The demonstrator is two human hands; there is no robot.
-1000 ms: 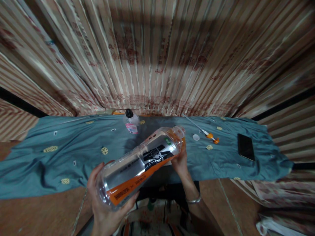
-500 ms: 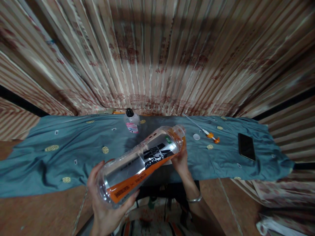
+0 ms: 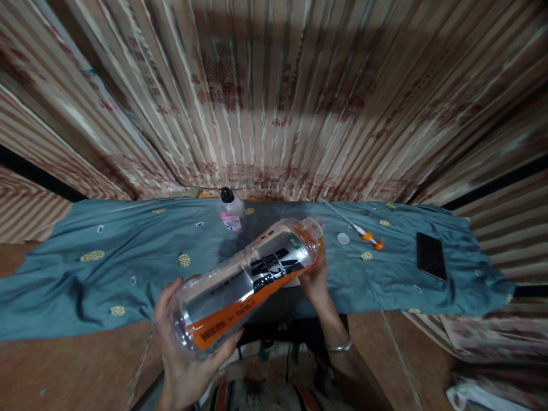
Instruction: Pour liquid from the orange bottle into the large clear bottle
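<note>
A large clear plastic bottle (image 3: 244, 285) with a silver, black and orange label is held tilted above the cloth, its uncapped mouth pointing to the upper right. My left hand (image 3: 184, 354) is closed around the bottle's base. Near the neck, my right hand (image 3: 314, 277) grips it from below, with most of its fingers hidden behind the bottle. To the right of the mouth, a small white round lid (image 3: 343, 238) lies on the cloth. Just past it is an orange and white pump top (image 3: 370, 238) with a long thin tube.
Blue-green patterned cloth (image 3: 145, 245) covers the table. A small clear bottle with a black cap (image 3: 231, 211) stands towards the back. At the right lies a black phone (image 3: 431, 256). Striped curtains (image 3: 274, 114) hang close behind, and a dark pole (image 3: 38, 174) crosses at left.
Both hands keep their hold on the large bottle, which has barely moved. The whole view has shifted very slightly.
</note>
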